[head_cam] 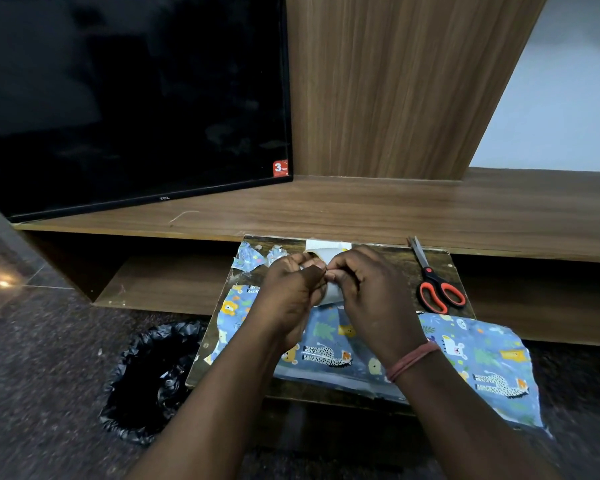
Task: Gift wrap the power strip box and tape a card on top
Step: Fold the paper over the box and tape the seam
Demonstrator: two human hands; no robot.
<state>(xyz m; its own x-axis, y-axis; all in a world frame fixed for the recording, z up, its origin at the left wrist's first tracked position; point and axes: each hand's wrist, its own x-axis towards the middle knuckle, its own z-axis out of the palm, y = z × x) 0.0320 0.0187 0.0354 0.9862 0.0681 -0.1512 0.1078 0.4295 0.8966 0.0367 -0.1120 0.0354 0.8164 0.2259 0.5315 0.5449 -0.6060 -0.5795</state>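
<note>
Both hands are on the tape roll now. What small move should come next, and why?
Probably peel a short strip free. The left hand and right hand hold the tape roll and pinch at its edge, the wrapping paper lies loose on the board, and the scissors wait at the right.

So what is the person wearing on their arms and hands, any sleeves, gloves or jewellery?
No gloves and no sleeves in view: both forearms are bare. The left hand shows nothing worn. Just behind the right hand, a band of thin reddish-pink threads circles the wrist. No rings or watch are visible.
</note>
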